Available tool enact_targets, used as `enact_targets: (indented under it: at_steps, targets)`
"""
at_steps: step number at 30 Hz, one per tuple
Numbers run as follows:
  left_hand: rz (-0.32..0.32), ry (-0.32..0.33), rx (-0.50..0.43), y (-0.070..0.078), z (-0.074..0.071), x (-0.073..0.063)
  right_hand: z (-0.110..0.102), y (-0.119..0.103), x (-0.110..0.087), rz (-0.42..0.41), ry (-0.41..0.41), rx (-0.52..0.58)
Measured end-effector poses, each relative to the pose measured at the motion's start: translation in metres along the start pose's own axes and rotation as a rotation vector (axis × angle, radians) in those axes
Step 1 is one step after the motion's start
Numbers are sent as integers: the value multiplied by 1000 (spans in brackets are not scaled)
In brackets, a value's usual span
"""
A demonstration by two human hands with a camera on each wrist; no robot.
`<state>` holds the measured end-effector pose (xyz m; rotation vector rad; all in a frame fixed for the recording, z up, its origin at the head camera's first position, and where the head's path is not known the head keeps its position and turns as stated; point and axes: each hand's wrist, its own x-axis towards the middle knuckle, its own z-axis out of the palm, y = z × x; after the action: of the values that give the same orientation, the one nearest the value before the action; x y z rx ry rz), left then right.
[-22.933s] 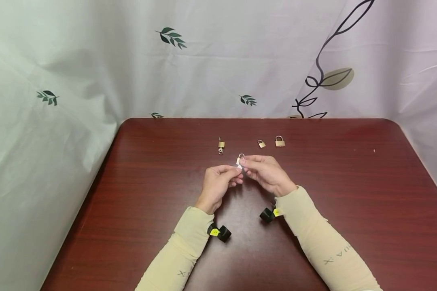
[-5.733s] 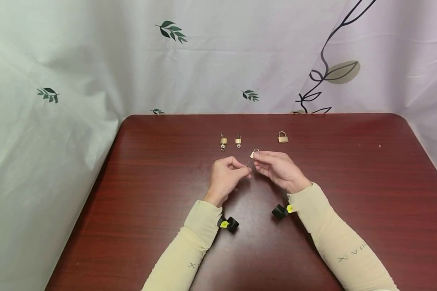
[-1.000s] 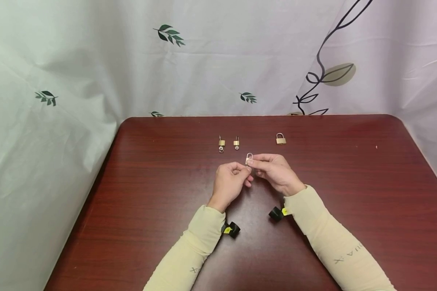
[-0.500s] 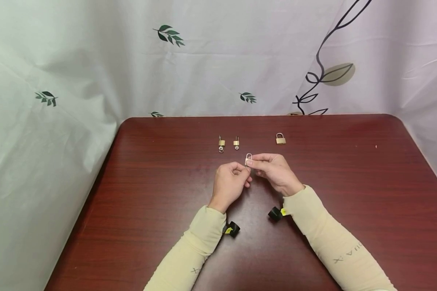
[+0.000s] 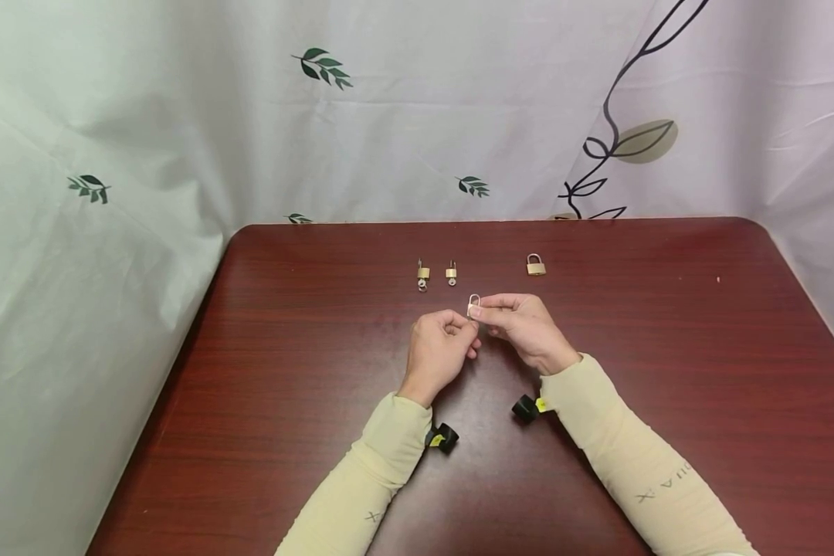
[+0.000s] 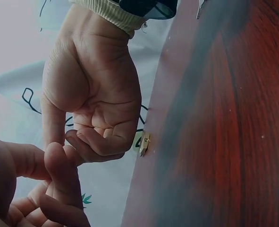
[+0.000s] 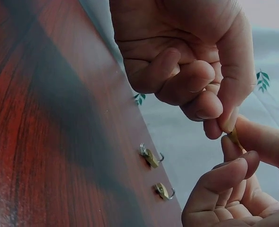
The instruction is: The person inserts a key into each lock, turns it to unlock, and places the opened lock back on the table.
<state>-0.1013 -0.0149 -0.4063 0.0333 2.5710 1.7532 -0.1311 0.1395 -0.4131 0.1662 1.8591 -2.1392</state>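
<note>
I find my left hand point(image 5: 436, 354) clamped by thumb and finger on a key point(image 5: 469, 319), nearly hidden, at the base of a brass padlock point(image 7: 235, 138). My right hand point(image 5: 524, 328) pinches that padlock above the table point(image 5: 285, 347). Farther back lie two keyed padlocks point(image 5: 423, 273) point(image 5: 451, 272) and, to their right, a larger padlock point(image 5: 536, 269). Both sleeves point(image 5: 350, 486) point(image 5: 646, 471) show a legible X; remaining print is unclear. Yellow labels point(image 5: 436, 441) point(image 5: 541, 405) on the wrist cameras point(image 5: 448, 438) point(image 5: 525, 408) are unreadable.

Curtained-off workspace: leaf-print fabric point(image 5: 403, 131) behind a wood-grain table point(image 5: 285, 371).
</note>
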Motion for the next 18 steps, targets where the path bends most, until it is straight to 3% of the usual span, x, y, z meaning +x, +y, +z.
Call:
enact_targets:
  at_steps: [8,18]
  targets:
    - [24,6,27,-2,2,1,-1,0,0,-14,2,-51]
    - [21,0,11,-3,1,1,0,0,-1,-19,-39,18]
